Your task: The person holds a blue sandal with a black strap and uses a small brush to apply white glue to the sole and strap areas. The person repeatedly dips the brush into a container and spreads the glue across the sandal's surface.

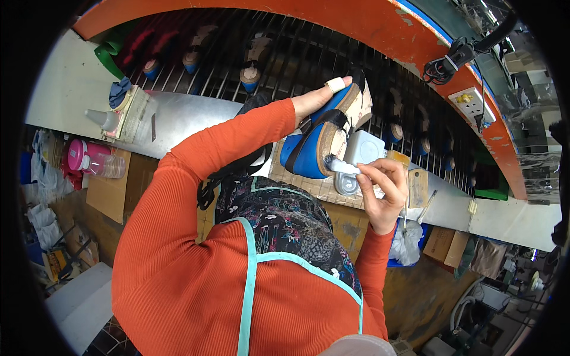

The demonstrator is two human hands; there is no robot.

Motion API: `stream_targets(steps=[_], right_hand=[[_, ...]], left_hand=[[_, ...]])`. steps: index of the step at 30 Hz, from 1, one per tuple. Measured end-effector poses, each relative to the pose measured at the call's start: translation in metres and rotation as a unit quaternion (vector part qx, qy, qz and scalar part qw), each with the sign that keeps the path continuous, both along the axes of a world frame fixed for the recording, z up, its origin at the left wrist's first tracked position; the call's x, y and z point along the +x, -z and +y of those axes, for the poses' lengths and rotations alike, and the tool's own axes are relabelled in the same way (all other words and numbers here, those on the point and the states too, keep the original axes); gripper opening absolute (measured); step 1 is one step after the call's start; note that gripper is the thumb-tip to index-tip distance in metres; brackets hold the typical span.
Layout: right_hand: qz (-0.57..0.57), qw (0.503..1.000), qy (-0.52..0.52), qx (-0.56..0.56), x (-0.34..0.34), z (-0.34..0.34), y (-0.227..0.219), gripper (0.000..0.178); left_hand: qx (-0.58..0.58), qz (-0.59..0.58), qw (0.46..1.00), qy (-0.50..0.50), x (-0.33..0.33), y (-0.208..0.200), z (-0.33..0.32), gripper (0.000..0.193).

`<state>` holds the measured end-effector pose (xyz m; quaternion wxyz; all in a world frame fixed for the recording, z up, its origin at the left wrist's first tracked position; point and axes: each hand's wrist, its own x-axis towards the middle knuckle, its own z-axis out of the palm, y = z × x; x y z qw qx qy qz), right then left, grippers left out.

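My left hand (310, 102), a pale wrap on one finger, grips a pair of shoes on blue lasts. The nearer shoe (309, 151) has dark straps and a tan sole side turned to the right. Behind it, the farther shoe (361, 104) leans the same way, partly hidden by the nearer one. In my right hand (386, 191) a small white-handled brush (345, 167) is pinched between thumb and fingers. Its dark bristles touch the sole at the toe end of the nearer shoe. Just beyond the brush stands a white lidded container (364, 147).
Beyond the metal ledge (178, 115), several more shoes on blue lasts (250, 77) lie on a rack of dark rods under an orange frame (409, 29). A white nozzle bottle (102, 118) lies at the left. A power socket (472, 107) is on the right.
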<state>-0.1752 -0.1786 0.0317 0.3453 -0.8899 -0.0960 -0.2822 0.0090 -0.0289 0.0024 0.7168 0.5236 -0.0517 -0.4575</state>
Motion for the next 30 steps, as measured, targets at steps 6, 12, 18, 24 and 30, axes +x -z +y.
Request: stream_targets(steps=[6, 12, 18, 24, 30], right_hand=[[-0.013, 0.996, -0.07, -0.057, 0.017, -0.005, -0.025, 0.023], [-0.018, 0.982, -0.179, -0.052, 0.048, -0.005, -0.035, 0.021], [0.032, 0.959, -0.272, -0.069, 0.074, -0.004, -0.035, 0.023], [0.068, 0.933, -0.351, -0.043, 0.083, -0.003, -0.03, 0.023], [0.102, 0.931, -0.339, -0.085, 0.082, -0.01, -0.032, 0.021]], left_hand=[[-0.1, 0.082, 0.989, 0.076, -0.017, 0.005, 0.006, 0.058], [-0.266, -0.006, 0.926, 0.267, -0.033, 0.03, 0.019, 0.045], [-0.355, 0.317, 0.717, 0.509, -0.046, 0.077, 0.02, 0.068], [-0.273, 0.64, 0.383, 0.608, -0.064, 0.098, -0.012, 0.093], [-0.331, 0.617, 0.26, 0.664, -0.098, 0.115, -0.03, 0.087]])
